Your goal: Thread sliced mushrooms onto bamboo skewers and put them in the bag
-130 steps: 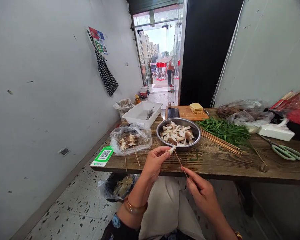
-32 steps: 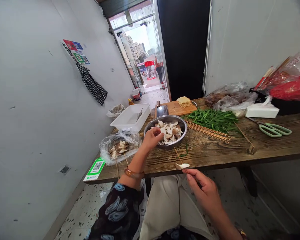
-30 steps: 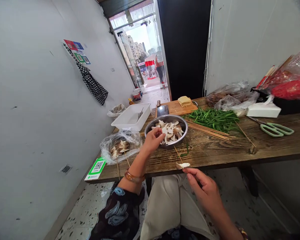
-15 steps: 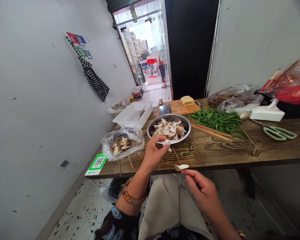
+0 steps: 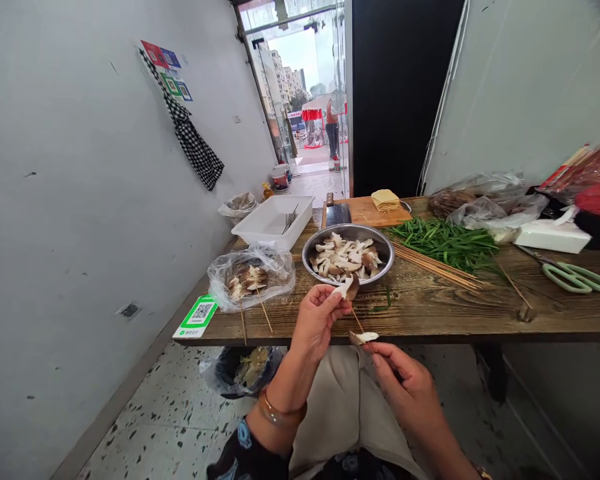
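Between the fingers of my left hand (image 5: 317, 319) is a torn mushroom piece (image 5: 347, 288), white with a brown cap edge, held just in front of the steel bowl (image 5: 306, 257). My right hand (image 5: 405, 377) pinches a thin wooden skewer (image 5: 359, 321) that points up and away toward the left hand. One mushroom slice (image 5: 365, 338) is threaded on it, close to the right fingertips. Whether the skewer's tip touches the left-hand piece I cannot tell. Many mushroom pieces (image 5: 347, 259) fill the bowl. Two loaded skewers lie on a clear plastic bag (image 5: 280, 283) at the left.
Green leaves (image 5: 445, 243), bare skewers (image 5: 437, 267) and green-handled scissors (image 5: 577, 277) lie to the right. Behind stand a white tub (image 5: 297, 233) and a cutting board (image 5: 367, 215) with a cleaver (image 5: 337, 213). A lined bin (image 5: 230, 390) sits below the table edge.
My left hand has turned, and its mushroom piece now shows a brown cap edge near the skewer. The right hand has barely moved. The view has shifted, revealing more of the bin.
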Action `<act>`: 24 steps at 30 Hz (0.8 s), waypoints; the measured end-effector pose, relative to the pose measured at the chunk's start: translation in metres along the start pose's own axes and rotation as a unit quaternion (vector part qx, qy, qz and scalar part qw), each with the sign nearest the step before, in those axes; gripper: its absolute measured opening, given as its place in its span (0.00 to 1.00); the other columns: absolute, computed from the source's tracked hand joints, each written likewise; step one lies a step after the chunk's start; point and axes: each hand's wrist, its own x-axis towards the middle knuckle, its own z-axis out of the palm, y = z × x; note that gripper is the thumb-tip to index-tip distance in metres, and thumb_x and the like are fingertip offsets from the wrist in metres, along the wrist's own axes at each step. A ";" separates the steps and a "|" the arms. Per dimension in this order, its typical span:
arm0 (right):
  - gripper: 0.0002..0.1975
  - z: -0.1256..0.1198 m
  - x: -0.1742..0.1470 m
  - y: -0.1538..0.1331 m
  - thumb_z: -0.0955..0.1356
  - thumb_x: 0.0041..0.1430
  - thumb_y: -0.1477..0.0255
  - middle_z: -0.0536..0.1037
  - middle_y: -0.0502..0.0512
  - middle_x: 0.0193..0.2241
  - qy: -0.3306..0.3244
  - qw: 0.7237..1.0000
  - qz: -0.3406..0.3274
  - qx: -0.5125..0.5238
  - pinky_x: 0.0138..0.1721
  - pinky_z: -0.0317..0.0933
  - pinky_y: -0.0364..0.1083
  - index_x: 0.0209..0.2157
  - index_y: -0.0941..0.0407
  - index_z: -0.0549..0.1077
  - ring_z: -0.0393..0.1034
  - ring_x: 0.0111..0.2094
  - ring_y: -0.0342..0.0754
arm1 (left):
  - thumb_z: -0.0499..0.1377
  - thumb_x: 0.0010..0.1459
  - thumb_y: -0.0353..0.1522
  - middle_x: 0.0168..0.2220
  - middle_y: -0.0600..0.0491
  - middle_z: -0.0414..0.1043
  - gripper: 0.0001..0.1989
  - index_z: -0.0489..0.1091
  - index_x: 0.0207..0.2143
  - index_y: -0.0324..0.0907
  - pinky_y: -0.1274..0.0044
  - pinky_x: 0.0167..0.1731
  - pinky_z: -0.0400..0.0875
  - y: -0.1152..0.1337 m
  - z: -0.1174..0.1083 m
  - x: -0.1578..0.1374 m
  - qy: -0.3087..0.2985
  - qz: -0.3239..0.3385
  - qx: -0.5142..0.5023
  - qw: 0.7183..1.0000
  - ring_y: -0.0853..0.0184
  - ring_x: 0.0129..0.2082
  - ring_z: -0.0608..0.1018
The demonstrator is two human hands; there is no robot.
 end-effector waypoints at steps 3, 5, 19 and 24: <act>0.15 0.001 0.000 -0.001 0.62 0.61 0.64 0.83 0.55 0.31 -0.009 1.000 -0.002 -0.005 0.32 0.69 0.42 0.36 0.55 0.78 0.77 0.29 0.48 | 0.69 0.43 0.35 0.27 0.55 0.74 0.18 0.69 0.35 0.39 0.76 0.33 0.73 0.000 -0.001 -0.001 0.003 -0.009 -0.019 1.000 0.70 0.27 0.78; 0.15 0.003 0.000 0.000 0.62 0.61 0.64 0.83 0.56 0.32 -0.010 1.000 -0.003 -0.005 0.32 0.69 0.42 0.36 0.55 0.78 0.77 0.31 0.49 | 0.69 0.44 0.36 0.28 0.54 0.75 0.16 0.71 0.34 0.39 0.76 0.34 0.73 0.000 -0.001 -0.003 -0.001 -0.012 -0.022 1.000 0.70 0.27 0.78; 0.15 0.001 0.001 0.007 0.63 0.60 0.64 0.83 0.58 0.35 0.006 0.999 -0.027 -0.037 0.37 0.70 0.44 0.36 0.55 0.80 0.78 0.34 0.51 | 0.67 0.47 0.37 0.32 0.50 0.78 0.13 0.78 0.34 0.38 0.77 0.36 0.70 0.000 -0.013 -0.014 -0.023 0.049 0.118 0.991 0.69 0.30 0.76; 0.15 0.002 -0.002 0.002 0.63 0.61 0.64 0.83 0.56 0.35 0.014 0.999 -0.019 -0.047 0.35 0.70 0.44 0.37 0.54 0.80 0.78 0.34 0.51 | 0.67 0.46 0.37 0.31 0.49 0.78 0.12 0.78 0.33 0.38 0.77 0.35 0.68 0.004 -0.011 -0.019 -0.023 0.061 0.165 0.984 0.67 0.31 0.76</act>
